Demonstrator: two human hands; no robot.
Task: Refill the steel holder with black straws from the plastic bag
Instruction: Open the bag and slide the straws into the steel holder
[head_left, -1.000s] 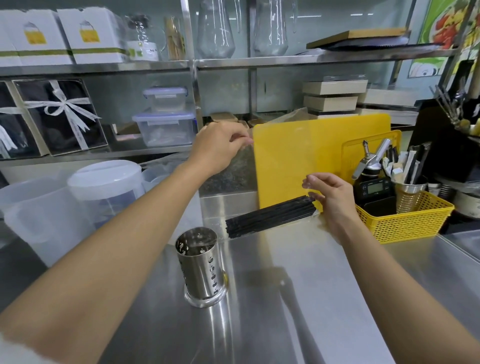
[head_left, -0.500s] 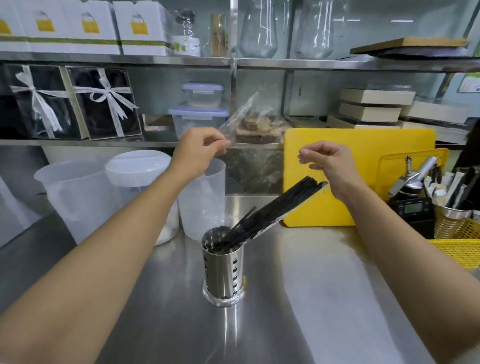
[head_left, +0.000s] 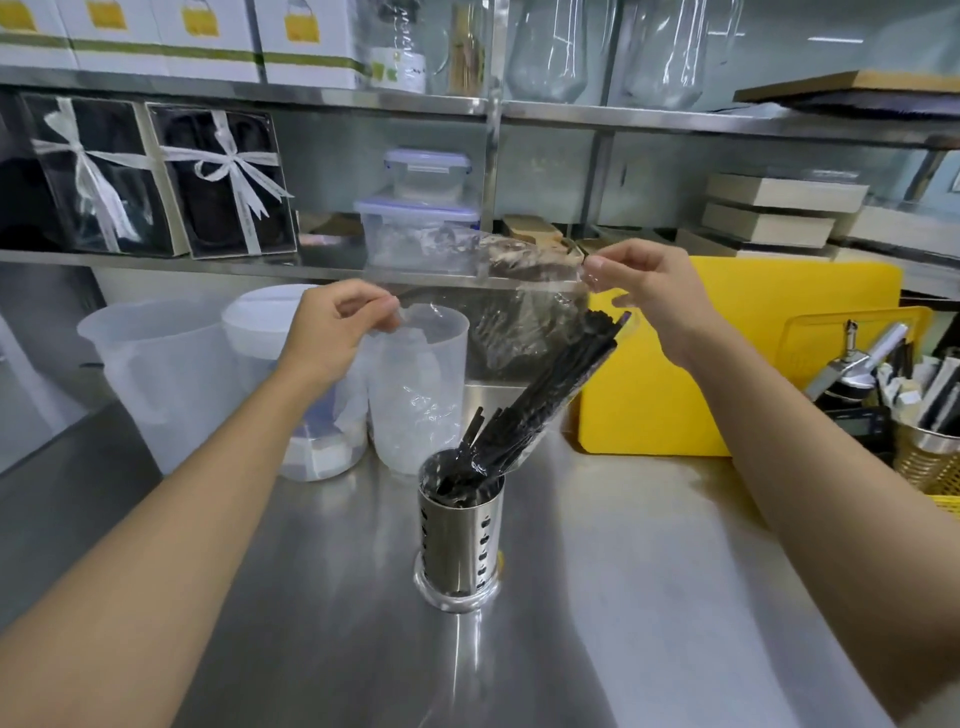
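A perforated steel holder (head_left: 460, 540) stands upright on the steel counter (head_left: 597, 597). A bundle of black straws (head_left: 545, 395) leans out of it to the upper right, lower ends inside the holder. A clear plastic bag (head_left: 514, 312) is stretched above and around the straws. My left hand (head_left: 337, 325) pinches the bag's left edge. My right hand (head_left: 649, 291) pinches its right edge, higher up, just above the straws' top ends.
Clear plastic jugs (head_left: 156, 374) and a cup (head_left: 415, 384) stand behind the holder on the left. A yellow cutting board (head_left: 727, 353) leans at the back right, beside a yellow basket (head_left: 935, 499) of utensils. Shelves with boxes and containers (head_left: 421, 228) run behind.
The straws went from lying flat in the bag to sliding down into the holder. Both hands lifted the bag's edges and moved apart; the bundle now stands steeper in the holder.
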